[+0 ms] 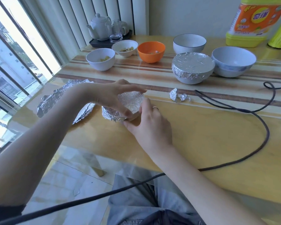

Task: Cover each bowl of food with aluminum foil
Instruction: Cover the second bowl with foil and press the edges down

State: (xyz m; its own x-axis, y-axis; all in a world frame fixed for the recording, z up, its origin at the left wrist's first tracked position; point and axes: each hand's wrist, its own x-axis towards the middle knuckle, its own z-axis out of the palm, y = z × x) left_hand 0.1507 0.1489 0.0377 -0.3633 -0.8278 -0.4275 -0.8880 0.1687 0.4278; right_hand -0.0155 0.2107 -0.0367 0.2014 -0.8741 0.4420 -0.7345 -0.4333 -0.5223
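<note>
Both hands (143, 117) gripping small bowl (128, 104), crinkled foil wrapped tight

Left arm: bare, reaching in from lower left, wrist bent. Left hand (113, 96): arched, fingers curled down round the rim of a foil-covered bowl (128, 104), thumb at its near side. Right arm: bare, entering from lower right. Right hand (150, 125): back upward, ring on one finger, fingers pressed to the bowl's right side.

Home dining spot, wooden table (201, 135), teapot (98, 26), barred window (15, 51)
</note>
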